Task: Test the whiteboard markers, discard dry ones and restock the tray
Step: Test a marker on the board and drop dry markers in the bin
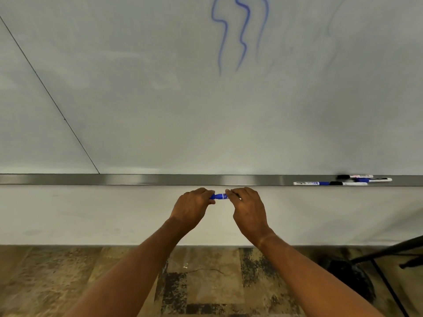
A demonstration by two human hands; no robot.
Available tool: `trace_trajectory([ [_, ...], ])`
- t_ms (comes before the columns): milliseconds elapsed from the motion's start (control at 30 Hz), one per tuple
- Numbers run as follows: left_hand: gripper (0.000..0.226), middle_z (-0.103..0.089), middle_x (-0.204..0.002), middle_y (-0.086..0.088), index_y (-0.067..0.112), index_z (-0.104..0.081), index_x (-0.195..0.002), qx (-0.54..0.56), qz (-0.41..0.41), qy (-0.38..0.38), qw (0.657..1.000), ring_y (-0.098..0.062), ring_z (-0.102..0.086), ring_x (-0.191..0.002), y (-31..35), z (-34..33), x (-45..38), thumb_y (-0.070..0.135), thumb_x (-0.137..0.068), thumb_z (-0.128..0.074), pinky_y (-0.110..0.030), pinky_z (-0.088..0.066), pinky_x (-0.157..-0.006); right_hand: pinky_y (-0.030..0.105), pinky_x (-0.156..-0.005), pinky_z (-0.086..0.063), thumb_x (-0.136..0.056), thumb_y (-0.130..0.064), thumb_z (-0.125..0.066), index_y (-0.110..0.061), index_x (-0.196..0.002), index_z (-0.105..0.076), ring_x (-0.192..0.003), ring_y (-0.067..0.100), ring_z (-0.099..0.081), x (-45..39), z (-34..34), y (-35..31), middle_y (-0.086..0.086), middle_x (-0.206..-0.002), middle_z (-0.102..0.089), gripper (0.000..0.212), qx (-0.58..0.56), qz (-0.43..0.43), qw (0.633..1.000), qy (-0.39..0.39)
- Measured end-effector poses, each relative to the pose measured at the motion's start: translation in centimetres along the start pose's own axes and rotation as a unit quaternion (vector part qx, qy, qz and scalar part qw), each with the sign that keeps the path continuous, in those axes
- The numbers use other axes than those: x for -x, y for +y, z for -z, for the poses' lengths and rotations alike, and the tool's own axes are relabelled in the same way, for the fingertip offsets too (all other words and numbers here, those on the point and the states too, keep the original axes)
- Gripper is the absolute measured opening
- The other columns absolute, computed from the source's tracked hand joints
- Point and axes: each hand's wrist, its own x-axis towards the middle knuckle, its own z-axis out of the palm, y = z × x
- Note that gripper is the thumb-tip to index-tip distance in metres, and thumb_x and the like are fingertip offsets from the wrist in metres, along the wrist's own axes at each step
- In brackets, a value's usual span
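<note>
While both hands met just below the metal tray (pixel 160 179), a blue marker (pixel 219 196) lay level between them, only its short blue middle showing. The left hand (pixel 192 208) had its fingers curled round the marker's left end, and the right hand (pixel 248 207) pinched the right end with bent fingers and thumb, so each hand was clamped on the same marker. Whether the cap sat fully on could not be told, since the fingers hid both ends.

The tray ran across the whole width under the whiteboard (pixel 137 99). Well to the right in it lay a small cluster of markers (pixel 343 180), some with black caps and some with blue, lying lengthwise and partly overlapping one another; their exact number was hard to make out. On the whiteboard, above the hands, stood three wavy blue lines (pixel 240 33), and a thin dark seam (pixel 50 97) slanted across the board's left part.

Below the tray came a pale wall (pixel 91 213), then a mottled brown and black floor (pixel 68 282). At the lower right a dark object (pixel 350 277) rested on the floor, too blurred to identify.
</note>
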Motion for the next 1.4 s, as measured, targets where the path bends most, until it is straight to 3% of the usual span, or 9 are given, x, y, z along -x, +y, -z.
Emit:
trace_trajectory([
  [267,0.036,-0.062,-0.121,-0.012,0.008,-0.055,-0.128,0.048,0.047,-0.032,0.997,-0.025,-0.059,-0.104,0.8,-1.2,-3.1,0.024,-0.097,-0.051,-0.025,-0.04,-0.09,0.034,-0.074,-0.055,-0.061,0.005,-0.083,-0.006,-0.104,-0.072,-0.082,0.024,-0.067,-1.3,-1.2,3.0,0.008,-0.093,-0.072,0.046,-0.04,0.034,0.999,-0.01],
  [467,0.027,-0.066,-0.111,-0.013,0.008,-0.063,-0.118,0.064,0.068,-0.035,0.995,-0.026,-0.061,-0.095,1.4,-2.6,-4.5,0.019,-0.094,-0.056,-0.028,-0.043,-0.085,0.032,-0.069,-0.054,-0.064,0.007,-0.081,-0.008,-0.099,-0.073,-0.077,0.023,-0.065,-2.1,-2.5,5.4,0.006,-0.087,-0.072,0.039,-0.091,0.03,0.995,-0.039],
  [700,0.015,-0.069,-0.092,-0.017,0.002,-0.07,-0.1,0.104,0.083,0.032,0.991,-0.033,-0.062,-0.078,1.6,-2.9,-5.5,0.01,-0.088,-0.063,-0.037,-0.05,-0.074,0.033,-0.07,-0.05,-0.066,0.016,-0.074,-0.005,-0.094,-0.074,-0.077,0.027,-0.063,-3.7,-3.3,6.4,0.008,-0.084,-0.07,0.035,-0.133,0.035,0.99,-0.038],
  [1100,0.018,-0.07,-0.092,-0.017,0.001,-0.069,-0.103,0.1,0.079,0.013,0.992,-0.032,-0.064,-0.078,-0.8,-2.0,-5.5,0.009,-0.089,-0.062,-0.039,-0.052,-0.078,0.034,-0.068,-0.051,-0.061,0.017,-0.073,-0.005,-0.093,-0.072,-0.076,0.027,-0.06,-5.2,-5.6,4.7,0.008,-0.081,-0.068,0.038,-0.129,0.051,0.989,-0.056],
  [1400,0.023,-0.068,-0.089,-0.015,0.003,-0.067,-0.103,0.028,0.05,0.009,0.998,-0.027,-0.064,-0.067,-5.9,-2.1,-4.5,0.01,-0.082,-0.072,-0.032,-0.052,-0.061,0.032,-0.069,-0.053,-0.061,0.009,-0.078,-0.01,-0.094,-0.073,-0.076,0.022,-0.064,-7.6,-7.0,1.2,0.004,-0.084,-0.071,0.038,-0.094,0.047,0.991,-0.077],
])
